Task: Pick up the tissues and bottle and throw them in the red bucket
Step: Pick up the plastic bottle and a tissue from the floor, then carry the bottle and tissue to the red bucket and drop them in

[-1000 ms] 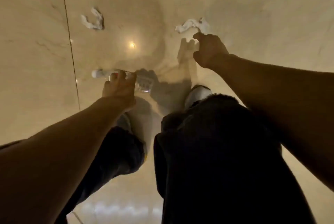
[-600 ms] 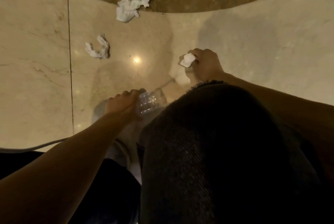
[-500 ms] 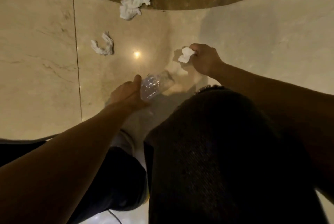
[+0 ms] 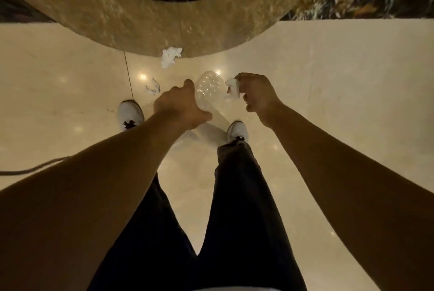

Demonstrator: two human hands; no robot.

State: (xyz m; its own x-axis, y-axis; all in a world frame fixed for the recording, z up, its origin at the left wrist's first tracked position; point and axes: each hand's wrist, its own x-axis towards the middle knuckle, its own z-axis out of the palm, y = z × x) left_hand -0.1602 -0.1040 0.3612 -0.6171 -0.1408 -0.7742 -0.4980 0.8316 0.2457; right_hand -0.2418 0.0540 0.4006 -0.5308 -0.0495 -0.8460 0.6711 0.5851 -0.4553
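Both arms reach forward and down over the pale floor (image 4: 352,79). The left hand (image 4: 178,107) is wrapped around a clear bottle (image 4: 207,89), base pointing away. Just beside the bottle, the right hand (image 4: 256,93) is clenched on a crumpled tissue (image 4: 231,88). Beyond the bottle, a large tissue (image 4: 170,56) and a small tissue (image 4: 152,88) lie on the floor.

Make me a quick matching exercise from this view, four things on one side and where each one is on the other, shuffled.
Things:
1. clear bottle
2. small wad of tissue
3. big crumpled tissue
4. twisted tissue scrap

Places:
A. on the floor by the left shoe
B. held in the right hand
C. on the floor at the edge of the brown curved band
D. held in the left hand

Pairs: 1-D, 2-B, 3-C, 4-A
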